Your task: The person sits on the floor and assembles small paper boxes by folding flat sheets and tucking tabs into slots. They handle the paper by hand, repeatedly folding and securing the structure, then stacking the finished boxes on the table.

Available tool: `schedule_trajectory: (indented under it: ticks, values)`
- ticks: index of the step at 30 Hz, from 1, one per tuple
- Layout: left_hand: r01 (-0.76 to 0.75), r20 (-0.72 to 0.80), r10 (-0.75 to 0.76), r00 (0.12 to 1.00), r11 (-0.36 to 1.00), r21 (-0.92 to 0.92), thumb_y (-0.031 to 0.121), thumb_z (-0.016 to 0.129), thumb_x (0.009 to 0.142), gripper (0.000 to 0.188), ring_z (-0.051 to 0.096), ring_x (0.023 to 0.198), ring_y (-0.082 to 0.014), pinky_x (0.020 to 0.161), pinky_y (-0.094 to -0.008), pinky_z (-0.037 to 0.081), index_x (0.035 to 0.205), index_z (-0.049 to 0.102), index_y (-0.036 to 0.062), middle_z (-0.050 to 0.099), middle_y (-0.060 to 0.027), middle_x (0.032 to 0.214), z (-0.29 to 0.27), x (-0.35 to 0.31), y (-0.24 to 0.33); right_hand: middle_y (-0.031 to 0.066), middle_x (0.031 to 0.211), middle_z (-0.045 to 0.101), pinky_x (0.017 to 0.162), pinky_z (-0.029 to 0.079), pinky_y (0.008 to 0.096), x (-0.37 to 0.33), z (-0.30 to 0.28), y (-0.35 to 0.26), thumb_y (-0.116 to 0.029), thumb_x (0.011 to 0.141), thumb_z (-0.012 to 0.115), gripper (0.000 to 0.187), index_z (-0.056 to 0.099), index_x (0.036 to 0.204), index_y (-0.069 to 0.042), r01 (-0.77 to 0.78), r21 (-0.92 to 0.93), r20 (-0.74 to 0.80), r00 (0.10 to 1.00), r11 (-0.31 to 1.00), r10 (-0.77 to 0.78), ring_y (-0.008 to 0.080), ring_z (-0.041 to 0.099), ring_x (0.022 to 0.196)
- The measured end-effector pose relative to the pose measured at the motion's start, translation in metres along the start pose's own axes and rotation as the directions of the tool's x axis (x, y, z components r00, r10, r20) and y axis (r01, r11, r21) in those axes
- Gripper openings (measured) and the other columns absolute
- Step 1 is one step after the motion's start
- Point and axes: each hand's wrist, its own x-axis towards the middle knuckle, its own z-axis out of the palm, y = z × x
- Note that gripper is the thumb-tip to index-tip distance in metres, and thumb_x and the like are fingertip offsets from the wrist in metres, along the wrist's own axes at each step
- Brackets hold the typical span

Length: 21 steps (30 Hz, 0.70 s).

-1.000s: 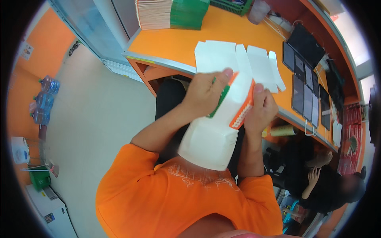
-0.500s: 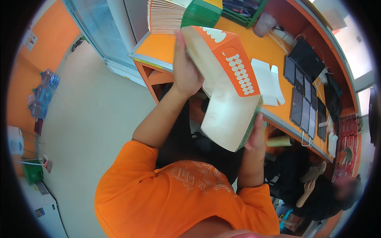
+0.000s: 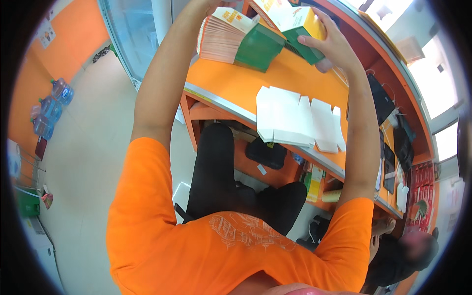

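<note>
My right hand (image 3: 329,42) reaches to the table's far side, thumb and fingers wrapped around a folded carton (image 3: 310,35) in green, yellow and white. My left hand (image 3: 214,5) is at the top edge of the picture, by the near-left stack; its fingers are mostly cut off. Below it stands a tight stack of folded cartons (image 3: 241,39) with white, orange and green faces. At the table's near edge lies unfolded white carton card (image 3: 285,115) with cut flaps, its plain side up.
An orange table (image 3: 216,78) has a grey edge. Tablets or phones (image 3: 389,164) with cables lie at its right end. A glass-door fridge (image 3: 125,37) stands left of it. A person in black (image 3: 393,263) sits at lower right. Water bottles (image 3: 50,109) stand by the left wall.
Both hands have moved up and away from me. The open orange and white carton has left the space before my chest; my right hand now grips a folded carton. White card shows more fully.
</note>
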Motion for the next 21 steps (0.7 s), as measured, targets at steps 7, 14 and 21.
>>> schedule_trajectory:
  ticks: [7, 14, 21]
  values:
    - [-0.004, 0.088, -0.042, 0.995, 0.888, 0.460, 0.039, 0.073, 0.088, 0.040, 0.051, 0.050, -0.0132, 0.047, -0.0292, 0.042, 0.077, 0.069, 0.0007, 0.055, -0.0029, 0.060, -0.046, 0.069, -0.037, 0.0213, 0.147, 0.047, 0.108, 0.041, 0.0365, 0.082, 0.039, 0.031, -0.039, 0.074, 0.086, 0.105, 0.032, 0.156, -0.004, 0.046, -0.054, 0.191, 0.981, 0.997, -0.035, 0.0302, 0.048, 0.134]
    - [-0.016, 0.066, -0.031, 0.997, 0.791, 0.612, 0.036, 0.078, 0.081, 0.039, 0.055, 0.054, -0.0150, 0.048, -0.0300, 0.044, 0.075, 0.071, -0.0014, 0.064, -0.0079, 0.067, -0.050, 0.051, -0.042, 0.0205, 0.147, 0.050, 0.114, 0.037, 0.0404, 0.100, 0.064, 0.033, -0.058, 0.076, 0.076, 0.103, 0.037, 0.153, -0.002, -0.086, -0.067, 0.349, 0.931, 0.994, 0.104, 0.0323, 0.049, 0.135]
    - [-0.060, 0.054, 0.027, 0.998, 0.417, 0.907, 0.039, 0.077, 0.078, 0.042, 0.069, 0.073, -0.0283, 0.068, -0.0419, 0.054, 0.087, 0.076, -0.0030, 0.072, -0.0182, 0.078, -0.057, 0.057, -0.068, 0.0227, 0.153, 0.044, 0.119, 0.027, 0.0490, 0.114, 0.115, 0.022, -0.077, 0.087, 0.045, 0.097, 0.038, 0.153, -0.008, -0.214, -0.221, 0.241, 0.933, 0.952, 0.266, 0.0407, 0.039, 0.144]
